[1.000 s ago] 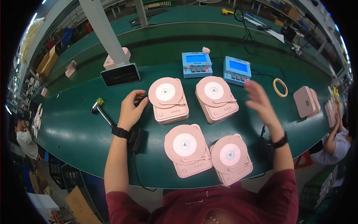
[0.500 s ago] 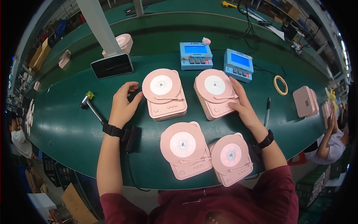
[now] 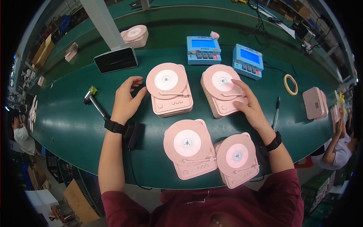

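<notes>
Using rear-right pink player [image 3: 221,90] as landmark: standing disc-up on green table [image 3: 75,109], showing faint rosy tint on white disc centre. Touching landmark with right hand [image 3: 252,109] from its right side: laying forefinger at disc's right edge, bending thumb onto front panel, spreading the two apart. Only partly seeing other fingers, so not being able to tell about gripping.

Holding left hand [image 3: 126,100] open, well left of landmark, beyond rear-left pink player [image 3: 169,89]. Curving fingers loosely, pointing thumb toward that player's disc edge, leaving a gap between thumb and fingers; not being able to tell about contact. Wearing black strap [image 3: 115,126] on left wrist.

Seeing front-left pink player [image 3: 190,149] nearer the body than landmark and to its left; front-right pink player [image 3: 237,159] nearer the body and slightly to its right, both lying disc-up. Noting left blue box [image 3: 204,51] behind landmark and a bit left, right blue box [image 3: 247,62] behind and right. Spotting pen [image 3: 277,111] right of landmark, tape ring [image 3: 292,93] farther right, upended pink unit [image 3: 314,104] farthest. Logging hammer-like tool [image 3: 98,108] well left of landmark, black-screened device [image 3: 116,60] behind and well left.
</notes>
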`<state>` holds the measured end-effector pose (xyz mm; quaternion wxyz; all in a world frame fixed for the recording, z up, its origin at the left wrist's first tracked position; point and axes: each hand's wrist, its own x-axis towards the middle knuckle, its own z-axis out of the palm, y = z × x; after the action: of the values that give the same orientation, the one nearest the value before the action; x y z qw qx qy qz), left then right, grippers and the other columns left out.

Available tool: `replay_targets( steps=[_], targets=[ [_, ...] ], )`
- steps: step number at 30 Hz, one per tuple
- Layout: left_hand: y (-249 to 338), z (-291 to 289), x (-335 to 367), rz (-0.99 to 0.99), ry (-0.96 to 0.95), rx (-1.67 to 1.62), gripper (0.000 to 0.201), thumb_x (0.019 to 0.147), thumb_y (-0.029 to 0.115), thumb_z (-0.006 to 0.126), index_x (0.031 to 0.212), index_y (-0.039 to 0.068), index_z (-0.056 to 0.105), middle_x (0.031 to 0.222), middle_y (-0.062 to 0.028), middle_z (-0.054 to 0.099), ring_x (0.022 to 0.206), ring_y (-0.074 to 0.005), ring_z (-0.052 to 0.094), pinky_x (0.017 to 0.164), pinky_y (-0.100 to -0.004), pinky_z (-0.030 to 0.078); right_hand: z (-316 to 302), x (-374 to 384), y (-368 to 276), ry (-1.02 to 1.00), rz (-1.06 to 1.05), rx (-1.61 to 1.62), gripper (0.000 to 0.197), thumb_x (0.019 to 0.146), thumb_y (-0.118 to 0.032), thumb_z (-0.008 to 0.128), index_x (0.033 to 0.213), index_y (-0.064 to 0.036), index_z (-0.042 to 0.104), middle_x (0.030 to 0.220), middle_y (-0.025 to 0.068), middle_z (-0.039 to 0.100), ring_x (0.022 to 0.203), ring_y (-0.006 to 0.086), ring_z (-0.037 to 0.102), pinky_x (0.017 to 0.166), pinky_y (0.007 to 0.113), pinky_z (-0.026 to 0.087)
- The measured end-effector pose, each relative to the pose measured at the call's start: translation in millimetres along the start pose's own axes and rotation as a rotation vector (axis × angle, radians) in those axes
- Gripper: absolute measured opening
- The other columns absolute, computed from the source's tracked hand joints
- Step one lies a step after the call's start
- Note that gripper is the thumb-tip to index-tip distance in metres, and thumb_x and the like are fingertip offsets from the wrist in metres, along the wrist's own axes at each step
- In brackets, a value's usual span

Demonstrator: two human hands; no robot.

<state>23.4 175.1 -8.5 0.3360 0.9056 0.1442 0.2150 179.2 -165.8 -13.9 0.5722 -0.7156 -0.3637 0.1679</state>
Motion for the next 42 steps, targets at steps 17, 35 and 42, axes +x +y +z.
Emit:
replay_targets(
  steps=[17, 35, 42],
  targets=[
    [-2.6, -0.5, -0.6, 0.031, 0.007, 0.021, 0.034, 0.081, 0.015, 0.068, 0.110, -0.001, 0.059, 0.105, -0.0146, 0.066, 0.097, -0.0262, 0.063, 0.085, -0.0348, 0.048, -5.4, -4.1, -10.9, -0.068, -0.493, -0.574, 0.041, 0.071, -0.009, 0.073, 0.111, -0.0156, 0.068, 0.139, 0.0149, 0.045, 0.131, 0.0370, 0.036, 0.109, 0.044, 0.027],
    [47.3, -2.9, 170.2, 0.340, -0.144, 0.486, 0.068, 0.072, 0.020, 0.074, 0.132, 0.006, 0.046, 0.130, -0.0190, 0.053, 0.120, -0.0338, 0.051, 0.096, -0.0426, 0.045, -4.6, -0.5, -16.5, -0.088, -0.541, -0.593, 0.028, 0.064, -0.009, 0.081, 0.091, -0.0134, 0.073, 0.114, 0.0122, 0.053, 0.109, 0.0331, 0.046, 0.092, 0.040, 0.040],
    [5.8, 53.9, 255.7, 0.115, -0.393, 0.778, 0.107, 0.051, 0.018, 0.083, 0.143, 0.016, 0.029, 0.134, -0.0193, 0.047, 0.125, -0.0400, 0.045, 0.103, -0.0457, 0.041, -0.5, -5.7, -11.2, -0.073, -0.560, -0.597, 0.026, 0.070, -0.012, 0.080, 0.094, -0.0120, 0.071, 0.111, 0.0116, 0.053, 0.105, 0.0308, 0.047, 0.089, 0.039, 0.041]
  ],
)
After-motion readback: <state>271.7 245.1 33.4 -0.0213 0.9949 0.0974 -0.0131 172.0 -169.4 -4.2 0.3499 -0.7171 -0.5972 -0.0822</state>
